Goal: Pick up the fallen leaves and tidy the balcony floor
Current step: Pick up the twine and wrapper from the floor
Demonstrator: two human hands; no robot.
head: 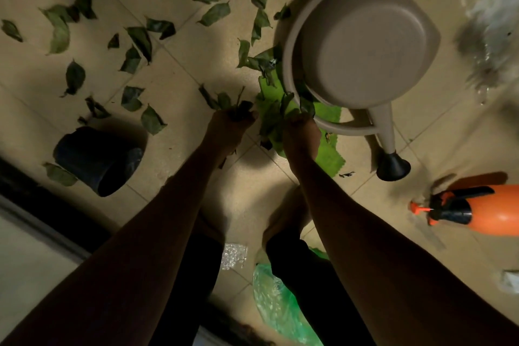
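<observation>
Green, curled leaves [140, 39] lie scattered over the far and left floor [182, 78], matte beige tiles with thin grout lines. On my feed the left hand [230, 123] is fisted round a small bunch of them. Just beside it, the right hand [300, 129] grips a bigger bunch above a fuzzy bright-green mat [325, 154]. A smooth taupe plastic can [362, 48] overlaps the mat's far edge. A dark round pot [95, 160] lies tipped at left, an orange sprayer [494, 208] at right, and a crinkled green bag [278, 306] nearest the legs.

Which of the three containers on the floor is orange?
The spray bottle at the right edge; the watering can is beige, and the pot at the left is dark.
</observation>
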